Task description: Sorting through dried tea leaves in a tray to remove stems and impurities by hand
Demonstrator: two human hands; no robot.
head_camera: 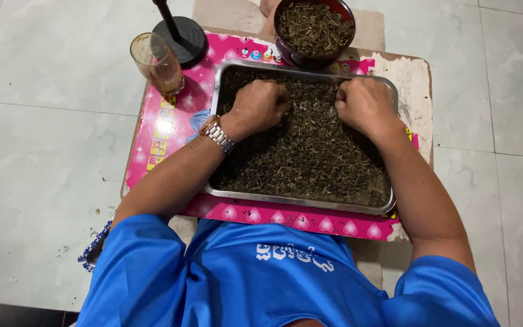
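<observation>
Nearest the person, a steel tray [301,203] lies on the low pink worktop [171,130], filled with dark dried leaves [307,154]. At its far end both hands press into the leaves: the left hand [263,104], with a wristwatch [217,134], in a clenched grip; the right hand [363,102] clenched too. Whether either fist encloses leaves cannot be told. Beyond stand a glass [158,62] and a dark bowl [314,30] of leaves.

low pink table [164,130], metal tray [301,201], glass [158,62], dark bowl [310,59], black stand base [184,37]
</observation>
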